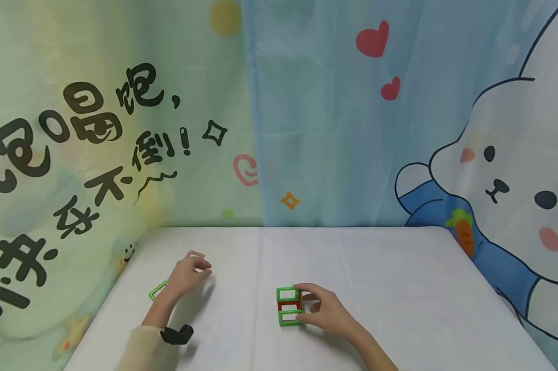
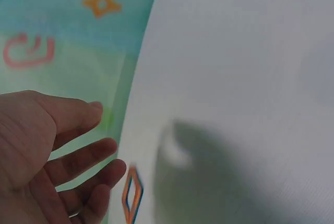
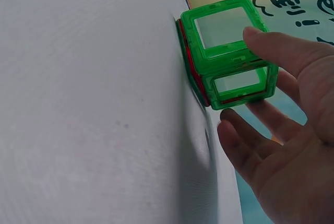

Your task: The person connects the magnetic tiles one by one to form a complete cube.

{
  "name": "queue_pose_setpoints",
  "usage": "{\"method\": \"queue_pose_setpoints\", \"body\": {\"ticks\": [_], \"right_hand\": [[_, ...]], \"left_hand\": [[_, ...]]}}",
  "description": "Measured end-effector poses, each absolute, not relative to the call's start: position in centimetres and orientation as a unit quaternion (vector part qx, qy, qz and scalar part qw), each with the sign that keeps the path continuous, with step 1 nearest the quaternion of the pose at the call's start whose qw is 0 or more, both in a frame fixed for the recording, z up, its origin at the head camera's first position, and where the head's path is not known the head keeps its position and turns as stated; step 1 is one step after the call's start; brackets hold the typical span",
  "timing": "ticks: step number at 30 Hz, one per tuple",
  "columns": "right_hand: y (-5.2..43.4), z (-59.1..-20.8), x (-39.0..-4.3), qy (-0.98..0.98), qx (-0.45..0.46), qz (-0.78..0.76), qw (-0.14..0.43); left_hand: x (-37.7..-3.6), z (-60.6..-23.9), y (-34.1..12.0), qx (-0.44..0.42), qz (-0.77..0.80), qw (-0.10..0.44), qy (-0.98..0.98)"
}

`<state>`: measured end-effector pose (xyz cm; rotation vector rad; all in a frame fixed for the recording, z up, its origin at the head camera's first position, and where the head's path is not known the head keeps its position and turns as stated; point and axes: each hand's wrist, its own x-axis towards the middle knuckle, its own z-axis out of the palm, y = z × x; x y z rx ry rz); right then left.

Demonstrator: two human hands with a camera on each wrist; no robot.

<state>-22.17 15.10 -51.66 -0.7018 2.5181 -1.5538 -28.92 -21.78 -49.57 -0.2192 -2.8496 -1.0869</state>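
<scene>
While our right hand (image 1: 327, 312) pinches a hollow green-and-red box (image 3: 224, 66), our loose-fingered left hand (image 1: 187, 275) partly hides an orange frame (image 1: 196, 252) toward the table's (image 1: 399, 288) far-left corner.

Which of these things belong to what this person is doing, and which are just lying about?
Likely part of the job:
right hand, holding the green-and-red box
left hand, near the orange frame
loose green frame, probably another piece

Just around:
white table
printed cloth behind
black wrist strap
</scene>
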Motion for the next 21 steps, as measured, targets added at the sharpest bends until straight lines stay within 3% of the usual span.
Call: {"method": "queue_pose_setpoints", "body": {"ticks": [7,21], "right_hand": [[15.0,-52.0,-21.8,0.832,-0.227,-0.503,0.050],[15.0,-51.4,-22.1,0.834,-0.221,-0.503,0.045]], "left_hand": [[-30.5,-48.8,-25.4,-0.031,-0.305,0.005,-0.952],[-32.5,-49.8,-26.5,0.022,-0.302,-0.035,-0.952]]}}
